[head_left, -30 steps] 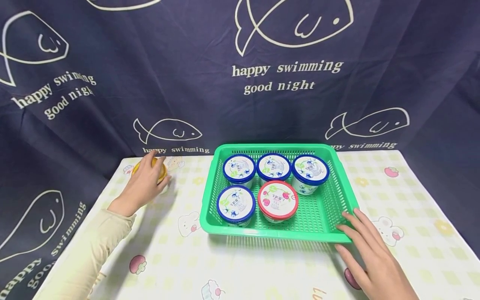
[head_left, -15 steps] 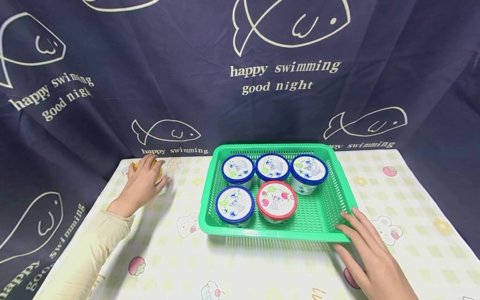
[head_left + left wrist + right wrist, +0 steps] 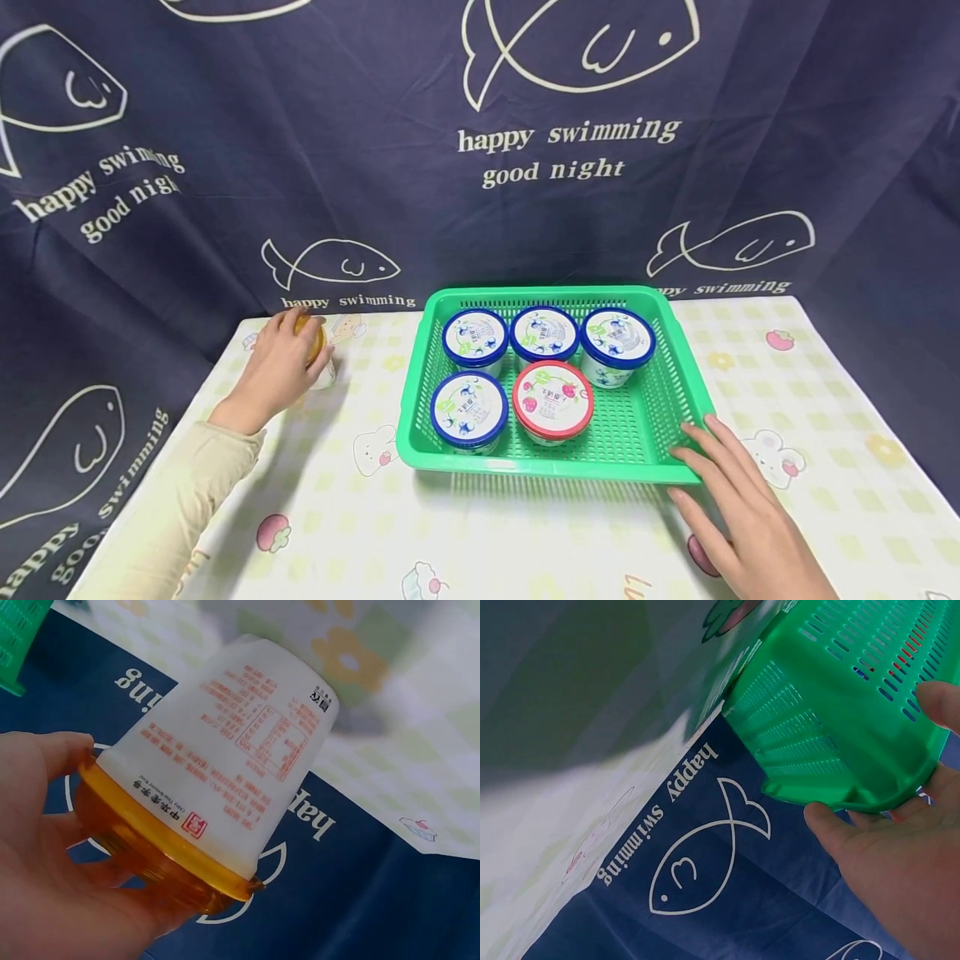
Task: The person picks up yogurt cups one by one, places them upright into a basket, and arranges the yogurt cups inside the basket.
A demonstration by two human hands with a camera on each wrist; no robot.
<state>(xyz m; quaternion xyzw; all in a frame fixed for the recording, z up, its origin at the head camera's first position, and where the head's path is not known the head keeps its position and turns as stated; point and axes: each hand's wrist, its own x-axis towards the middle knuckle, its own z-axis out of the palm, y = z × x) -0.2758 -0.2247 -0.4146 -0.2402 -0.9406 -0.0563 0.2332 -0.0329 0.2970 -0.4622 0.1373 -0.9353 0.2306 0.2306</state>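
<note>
My left hand (image 3: 277, 362), at the table's far left corner, grips a white plastic cup (image 3: 225, 735) by its amber domed lid (image 3: 161, 847). In the left wrist view fingers and thumb curl round the lid, and red print covers the cup's side. The head view shows only part of the lid past the fingers. My right hand (image 3: 750, 525) rests at the near right corner of a green slotted basket (image 3: 525, 468), its fingers over the rim and fairly straight. In the right wrist view the thumb (image 3: 939, 705) lies against the basket's outer wall.
Inside the basket stand several blue-lidded tubs (image 3: 470, 408) and one red-lidded tub (image 3: 553, 400), all upright. Bare basket floor (image 3: 626, 417) shows at the right. A checked cloth (image 3: 360, 533) covers the table, with a dark blue fish-print curtain (image 3: 420, 150) behind.
My left hand has shifted its hold on the lid; the cup now leans to the right, showing more of its white side. The right hand and basket have stayed put.
</note>
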